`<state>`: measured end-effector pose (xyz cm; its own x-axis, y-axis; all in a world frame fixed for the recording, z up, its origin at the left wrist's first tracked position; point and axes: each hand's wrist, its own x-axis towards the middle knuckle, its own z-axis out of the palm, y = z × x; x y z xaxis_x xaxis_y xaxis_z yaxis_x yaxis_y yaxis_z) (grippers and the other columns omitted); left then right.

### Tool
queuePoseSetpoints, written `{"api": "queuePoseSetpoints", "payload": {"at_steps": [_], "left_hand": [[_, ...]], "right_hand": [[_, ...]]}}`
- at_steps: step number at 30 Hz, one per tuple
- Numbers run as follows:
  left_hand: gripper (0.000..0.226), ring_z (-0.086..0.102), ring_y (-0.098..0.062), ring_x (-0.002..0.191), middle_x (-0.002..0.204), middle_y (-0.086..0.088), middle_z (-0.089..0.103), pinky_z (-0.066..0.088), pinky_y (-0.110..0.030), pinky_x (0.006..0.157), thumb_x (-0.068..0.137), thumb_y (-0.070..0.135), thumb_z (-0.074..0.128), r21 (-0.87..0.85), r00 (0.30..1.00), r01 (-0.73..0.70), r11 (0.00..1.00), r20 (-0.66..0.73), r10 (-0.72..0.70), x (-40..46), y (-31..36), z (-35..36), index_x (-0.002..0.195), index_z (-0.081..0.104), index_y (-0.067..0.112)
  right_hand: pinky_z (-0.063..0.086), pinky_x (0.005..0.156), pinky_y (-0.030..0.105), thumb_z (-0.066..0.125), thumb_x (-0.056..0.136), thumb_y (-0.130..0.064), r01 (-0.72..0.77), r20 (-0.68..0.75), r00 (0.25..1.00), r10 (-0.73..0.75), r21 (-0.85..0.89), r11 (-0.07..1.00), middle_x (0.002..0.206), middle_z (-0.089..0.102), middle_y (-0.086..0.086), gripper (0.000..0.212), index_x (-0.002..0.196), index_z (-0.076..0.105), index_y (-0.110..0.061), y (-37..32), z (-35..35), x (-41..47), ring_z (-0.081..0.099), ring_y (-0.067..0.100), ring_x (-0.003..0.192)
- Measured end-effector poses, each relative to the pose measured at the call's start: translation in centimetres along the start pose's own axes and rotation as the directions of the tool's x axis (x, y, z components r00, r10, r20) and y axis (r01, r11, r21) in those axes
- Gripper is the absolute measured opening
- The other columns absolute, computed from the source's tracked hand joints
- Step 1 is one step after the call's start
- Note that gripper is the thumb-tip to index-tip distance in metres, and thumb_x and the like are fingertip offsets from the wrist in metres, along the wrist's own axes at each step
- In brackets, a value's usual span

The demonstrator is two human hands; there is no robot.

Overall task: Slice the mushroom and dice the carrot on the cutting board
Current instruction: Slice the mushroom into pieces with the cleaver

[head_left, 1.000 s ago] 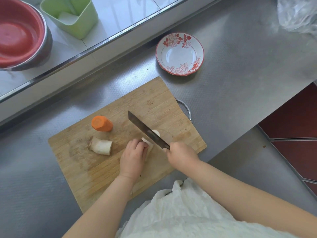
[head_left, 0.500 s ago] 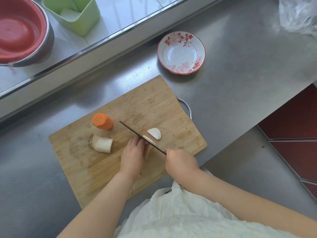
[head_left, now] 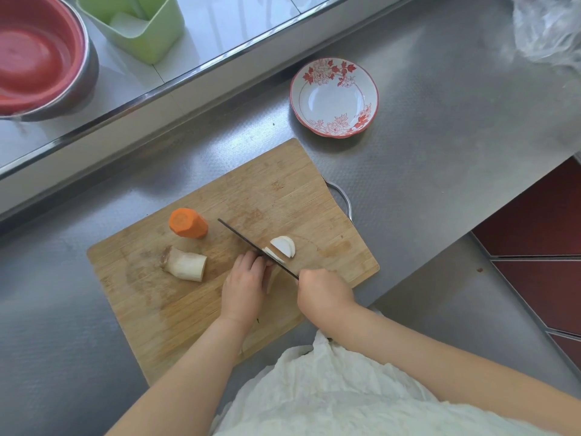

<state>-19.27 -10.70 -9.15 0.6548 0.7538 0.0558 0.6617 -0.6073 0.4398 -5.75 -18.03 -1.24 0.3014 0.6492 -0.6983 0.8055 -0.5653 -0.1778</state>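
A: Right hand [head_left: 325, 291] is low over the near right part of the cutting board [head_left: 273, 196], fingers curled tight round the handle of the knife [head_left: 251, 243]. The handle itself is hidden inside the fist.

B: And the blade is edge-on to us, a thin dark line running up and left from that fist, tip pointing toward the carrot [head_left: 188, 223].

A: Left hand [head_left: 246, 284] sits just left of the blade, knuckles up, fingers curled down onto a mushroom piece. Most of that piece is under the hand; a pale sliver shows at the blade.

B: Fingertips right against the flat of the knife, by the look of it. Forearm comes in straight from the near edge of the board.

A: On the far side of the blade lie the mushroom slices [head_left: 284, 246], pale half-rounds, overlapping, just beside the steel.

B: The mushroom stem [head_left: 185, 264] lies on its side left of the hand, well apart from the knife. The carrot chunk lies just behind it, cut face toward us.

A: All of it on the board, which rests on the steel bench [head_left: 440, 171]. A flowered bowl [head_left: 334, 96] sits on the bench beyond the board's far corner.
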Motion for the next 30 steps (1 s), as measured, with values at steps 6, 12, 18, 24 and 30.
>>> {"api": "queuePoseSetpoints", "payload": {"at_steps": [6,12,18,24,30], "left_hand": [[0.017,0.047,-0.020,0.079,0.087,-0.005,0.060,0.042,-0.030,0.049,0.087,0.020,0.055,-0.017,0.998,-0.051,0.999,-0.034,0.050,-0.3,-0.4,0.4,0.084,0.067,0.008],[0.027,0.048,-0.021,0.073,0.083,-0.004,0.059,0.041,-0.030,0.047,0.091,0.025,0.049,-0.019,0.998,-0.050,0.999,-0.048,0.049,-0.6,-0.2,0.2,0.083,0.067,0.008],[0.030,0.051,-0.020,0.076,0.086,-0.004,0.061,0.042,-0.029,0.047,0.091,0.029,0.047,-0.019,0.999,-0.034,0.999,-0.032,0.033,-0.6,0.0,0.1,0.083,0.068,0.009],[0.030,0.053,-0.021,0.077,0.088,-0.003,0.061,0.046,-0.031,0.049,0.090,0.029,0.046,-0.031,1.000,-0.005,1.000,-0.010,0.005,-0.5,0.0,0.2,0.083,0.067,0.010],[0.030,0.057,-0.029,0.075,0.086,-0.008,0.062,0.047,-0.033,0.049,0.087,0.027,0.044,-0.024,1.000,0.020,1.000,-0.006,-0.020,-0.5,0.2,0.0,0.084,0.068,0.008]], "right_hand": [[0.039,0.062,0.029,0.041,0.099,-0.014,-0.019,0.001,1.000,0.019,0.029,0.999,0.103,0.065,0.010,0.022,0.110,0.059,-0.013,0.3,0.3,0.3,0.063,0.029,0.093],[0.040,0.065,0.030,0.043,0.100,-0.027,-0.072,0.054,0.997,0.064,0.165,0.984,0.102,0.063,0.009,0.023,0.109,0.058,-0.011,0.9,-0.5,1.0,0.061,0.029,0.093],[0.041,0.065,0.029,0.043,0.100,-0.030,-0.069,0.064,0.996,0.057,0.201,0.977,0.090,0.059,0.007,0.026,0.109,0.057,-0.011,1.1,-1.0,1.0,0.058,0.028,0.084],[0.045,0.064,0.031,0.042,0.100,-0.033,-0.052,0.022,0.999,0.048,0.250,0.967,0.093,0.062,0.010,0.028,0.105,0.058,-0.011,2.1,-0.8,0.5,0.058,0.028,0.081],[0.035,0.054,0.029,0.040,0.096,-0.015,0.043,-0.068,0.997,-0.037,0.084,0.996,0.092,0.064,0.009,0.019,0.105,0.057,-0.015,1.5,-0.1,-1.5,0.059,0.030,0.079]]}}
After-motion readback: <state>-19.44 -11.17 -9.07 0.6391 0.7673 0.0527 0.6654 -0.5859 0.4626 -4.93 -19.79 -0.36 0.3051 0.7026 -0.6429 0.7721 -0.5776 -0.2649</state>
